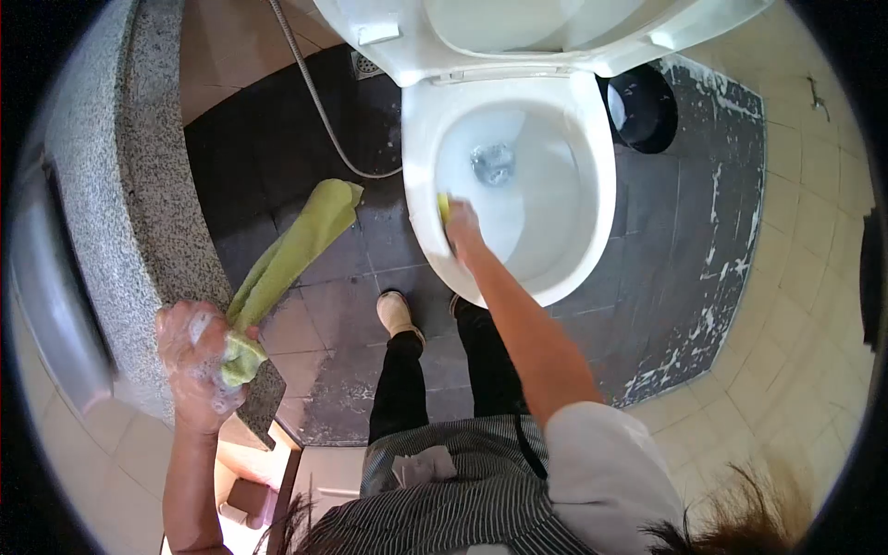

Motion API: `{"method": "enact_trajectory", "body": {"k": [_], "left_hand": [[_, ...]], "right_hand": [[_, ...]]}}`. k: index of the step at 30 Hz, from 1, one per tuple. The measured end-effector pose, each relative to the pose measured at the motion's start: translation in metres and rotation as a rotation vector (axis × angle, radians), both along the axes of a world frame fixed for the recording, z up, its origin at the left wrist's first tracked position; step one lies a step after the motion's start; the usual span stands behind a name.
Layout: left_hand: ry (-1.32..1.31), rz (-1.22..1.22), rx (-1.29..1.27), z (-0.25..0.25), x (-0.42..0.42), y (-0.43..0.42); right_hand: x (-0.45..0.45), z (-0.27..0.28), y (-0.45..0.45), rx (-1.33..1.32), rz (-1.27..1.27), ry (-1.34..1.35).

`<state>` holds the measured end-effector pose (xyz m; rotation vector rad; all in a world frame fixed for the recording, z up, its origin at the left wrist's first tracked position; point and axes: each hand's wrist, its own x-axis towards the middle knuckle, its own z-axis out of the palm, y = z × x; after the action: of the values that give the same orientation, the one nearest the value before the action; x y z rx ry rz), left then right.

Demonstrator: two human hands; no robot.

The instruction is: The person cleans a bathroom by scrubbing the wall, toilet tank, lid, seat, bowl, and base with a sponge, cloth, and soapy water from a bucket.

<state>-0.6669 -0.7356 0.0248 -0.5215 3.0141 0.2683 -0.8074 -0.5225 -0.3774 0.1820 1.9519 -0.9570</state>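
My left hand (201,356), covered in soap suds, is closed round a yellow-green cloth (291,245) beside the speckled stone counter. Most of the cloth hangs out from the fist towards the toilet, over the dark floor. My right hand (462,229) reaches into the white toilet bowl (546,208) and presses a yellow sponge (444,207) against the inner left side of the rim. Only a small edge of the sponge shows past the fingers. Water stands at the bottom of the bowl, and the seat and lid (518,28) are raised.
A black bucket (643,109) stands right of the toilet. On the left, a metal hose (314,102) runs down near a floor drain (366,65). The speckled counter (153,185) borders the left side. Dark floor tiles (666,231) carry white streaks at the right.
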Motion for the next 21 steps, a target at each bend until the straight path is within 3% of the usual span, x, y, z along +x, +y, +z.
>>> {"method": "enact_trajectory", "body": {"k": [3, 5, 7, 10, 12, 14, 15, 17, 18, 19, 20, 21], "left_hand": [[0.022, 0.008, -0.01, -0.007, 0.007, -0.001], [-0.048, 0.033, 0.0, -0.008, 0.016, -0.003], [-0.056, 0.028, 0.004, -0.007, 0.014, -0.003], [-0.059, 0.033, 0.027, -0.007, 0.02, -0.007], [-0.08, 0.032, 0.072, -0.009, 0.018, -0.007], [-0.106, 0.009, -0.025, -0.01, 0.016, -0.005], [-0.054, 0.013, -0.001, -0.01, 0.016, -0.005], [-0.072, 0.012, 0.016, -0.01, 0.017, -0.006], [-0.083, 0.011, 0.021, -0.01, 0.018, -0.006], [-0.075, 0.024, 0.027, -0.01, 0.019, -0.006], [-0.074, 0.01, -0.017, -0.011, 0.019, -0.005], [-0.072, -0.003, -0.068, -0.011, 0.019, -0.004]], "right_hand": [[-0.075, -0.049, -0.056, -0.685, -0.73, -0.368], [-0.139, -0.033, -0.06, -0.869, -1.112, -0.374], [-0.163, -0.037, -0.051, -0.964, -1.11, -0.135], [-0.188, -0.037, -0.063, -0.778, -1.257, -0.191], [-0.153, -0.054, -0.063, -0.224, -0.516, 0.426], [-0.069, -0.046, -0.06, -0.152, 0.08, 0.432], [-0.039, -0.018, -0.042, -0.546, -0.2, -0.08], [-0.021, -0.016, 0.048, -0.053, 0.544, -0.116], [-0.029, -0.002, 0.089, 0.059, 1.162, 0.048], [-0.044, 0.003, 0.135, 0.083, 1.5, 0.172], [-0.078, 0.019, 0.161, 0.185, 1.721, 0.268], [-0.111, 0.015, 0.155, 0.422, 1.776, 0.326]]}}
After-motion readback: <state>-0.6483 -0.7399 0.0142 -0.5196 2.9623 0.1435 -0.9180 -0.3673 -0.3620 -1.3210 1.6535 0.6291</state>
